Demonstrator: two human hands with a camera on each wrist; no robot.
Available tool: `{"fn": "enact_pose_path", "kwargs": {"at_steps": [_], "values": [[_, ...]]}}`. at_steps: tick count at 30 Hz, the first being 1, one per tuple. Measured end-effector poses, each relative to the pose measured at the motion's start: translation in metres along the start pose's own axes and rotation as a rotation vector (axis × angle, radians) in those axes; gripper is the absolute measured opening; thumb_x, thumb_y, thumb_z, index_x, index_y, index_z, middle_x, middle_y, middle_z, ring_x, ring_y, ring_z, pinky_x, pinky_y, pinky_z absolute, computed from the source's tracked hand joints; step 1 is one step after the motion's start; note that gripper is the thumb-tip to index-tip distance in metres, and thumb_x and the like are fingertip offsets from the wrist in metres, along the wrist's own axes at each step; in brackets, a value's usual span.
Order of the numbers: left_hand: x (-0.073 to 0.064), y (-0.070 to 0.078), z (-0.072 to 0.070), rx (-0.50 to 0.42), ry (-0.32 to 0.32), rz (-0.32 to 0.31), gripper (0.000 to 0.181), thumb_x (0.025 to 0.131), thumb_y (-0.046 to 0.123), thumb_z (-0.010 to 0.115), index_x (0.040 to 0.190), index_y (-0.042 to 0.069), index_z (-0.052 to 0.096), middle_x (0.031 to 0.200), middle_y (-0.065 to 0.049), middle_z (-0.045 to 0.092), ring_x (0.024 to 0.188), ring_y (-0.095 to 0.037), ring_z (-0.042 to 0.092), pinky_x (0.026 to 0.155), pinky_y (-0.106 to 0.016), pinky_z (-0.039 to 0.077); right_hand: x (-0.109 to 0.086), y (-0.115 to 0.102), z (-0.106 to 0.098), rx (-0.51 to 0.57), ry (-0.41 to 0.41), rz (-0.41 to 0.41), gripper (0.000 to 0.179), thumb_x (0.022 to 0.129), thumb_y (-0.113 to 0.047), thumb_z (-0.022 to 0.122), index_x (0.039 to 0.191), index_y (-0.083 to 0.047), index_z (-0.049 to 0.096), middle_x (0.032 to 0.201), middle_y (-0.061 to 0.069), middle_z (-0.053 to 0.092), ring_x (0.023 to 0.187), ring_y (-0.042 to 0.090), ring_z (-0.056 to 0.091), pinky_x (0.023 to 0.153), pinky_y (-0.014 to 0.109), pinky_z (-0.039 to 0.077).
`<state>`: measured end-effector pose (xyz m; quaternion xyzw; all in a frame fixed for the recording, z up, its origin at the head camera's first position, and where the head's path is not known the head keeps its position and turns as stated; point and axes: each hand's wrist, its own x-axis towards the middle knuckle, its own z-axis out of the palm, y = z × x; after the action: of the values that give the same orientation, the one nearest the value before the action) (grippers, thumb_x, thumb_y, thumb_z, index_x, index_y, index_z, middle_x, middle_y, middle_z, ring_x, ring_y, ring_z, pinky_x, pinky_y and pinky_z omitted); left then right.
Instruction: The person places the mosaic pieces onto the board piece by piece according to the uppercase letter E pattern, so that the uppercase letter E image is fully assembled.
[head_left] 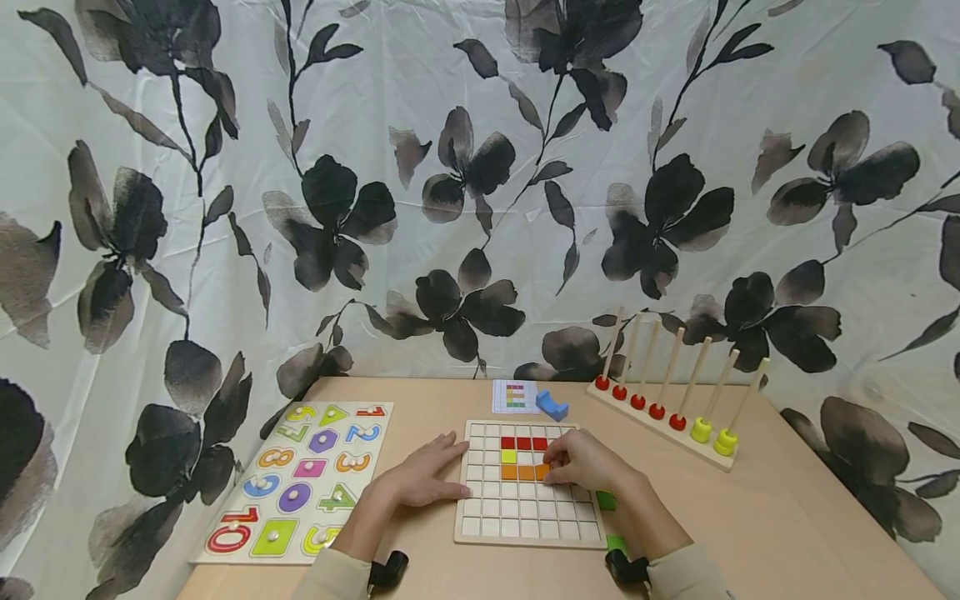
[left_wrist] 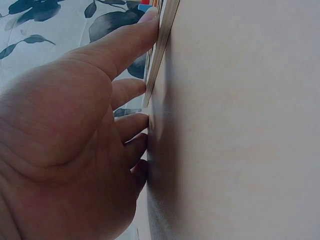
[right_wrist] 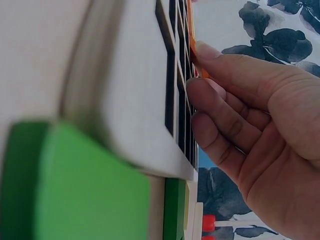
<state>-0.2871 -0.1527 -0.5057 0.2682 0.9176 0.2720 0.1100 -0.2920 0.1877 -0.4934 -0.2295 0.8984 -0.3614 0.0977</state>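
Observation:
A wooden grid board with white squares lies in front of me. Red tiles, a yellow tile and orange tiles sit in its cells. My left hand rests at the board's left edge, thumb and fingers extended; in the left wrist view the left thumb touches the board's side. Over the right part of the pattern, my right hand pinches an orange tile between thumb and index finger at the grid, partly hidden by the fingers. The other right fingers curl beside the grid.
Green blocks stand by the board's right edge. Beyond it lie a pattern card and a blue curved block. A number-and-shape puzzle is on the left. At the right back stands a peg rack with red and yellow beads.

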Motion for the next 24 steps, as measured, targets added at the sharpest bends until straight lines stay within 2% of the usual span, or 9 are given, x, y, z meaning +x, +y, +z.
{"fn": "enact_pose_path", "kwargs": {"at_steps": [6, 10, 19, 24], "values": [[0.0, 0.0, 0.0, -0.005, -0.002, -0.004, 0.085, 0.091, 0.053, 0.075, 0.159, 0.01, 0.044, 0.17, -0.023, 0.026, 0.16, -0.043, 0.02, 0.128, -0.063, 0.02, 0.0, 0.0, 0.001, -0.011, -0.005, 0.004, 0.02, 0.085, -0.017, 0.087, 0.102, -0.011, 0.08, 0.075, -0.005, 0.065, 0.072, 0.013, 0.058, 0.059, 0.02, 0.048], [0.0, 0.001, 0.0, -0.008, -0.003, -0.006, 0.085, 0.091, 0.052, 0.074, 0.159, 0.01, 0.043, 0.17, -0.022, 0.026, 0.16, -0.042, 0.019, 0.128, -0.063, 0.019, -0.002, -0.002, -0.002, -0.009, 0.0, 0.027, 0.026, 0.086, -0.02, 0.087, 0.108, -0.009, 0.08, 0.077, -0.004, 0.064, 0.075, 0.014, 0.057, 0.058, 0.02, 0.046], [-0.001, 0.002, 0.0, -0.004, -0.001, -0.011, 0.085, 0.091, 0.052, 0.074, 0.159, 0.011, 0.044, 0.17, -0.022, 0.026, 0.16, -0.042, 0.02, 0.128, -0.063, 0.02, -0.013, -0.004, -0.025, 0.012, 0.095, 0.022, 0.033, 0.092, -0.023, 0.08, 0.121, -0.008, 0.075, 0.087, -0.001, 0.063, 0.083, 0.018, 0.056, 0.064, 0.022, 0.048], [-0.001, 0.001, -0.001, 0.001, -0.006, -0.008, 0.085, 0.092, 0.053, 0.074, 0.159, 0.011, 0.043, 0.17, -0.022, 0.025, 0.16, -0.043, 0.02, 0.128, -0.063, 0.02, -0.023, 0.001, -0.036, 0.01, 0.145, 0.07, 0.032, 0.093, -0.021, 0.079, 0.123, -0.011, 0.074, 0.091, 0.0, 0.063, 0.085, 0.019, 0.056, 0.066, 0.023, 0.049]]}}
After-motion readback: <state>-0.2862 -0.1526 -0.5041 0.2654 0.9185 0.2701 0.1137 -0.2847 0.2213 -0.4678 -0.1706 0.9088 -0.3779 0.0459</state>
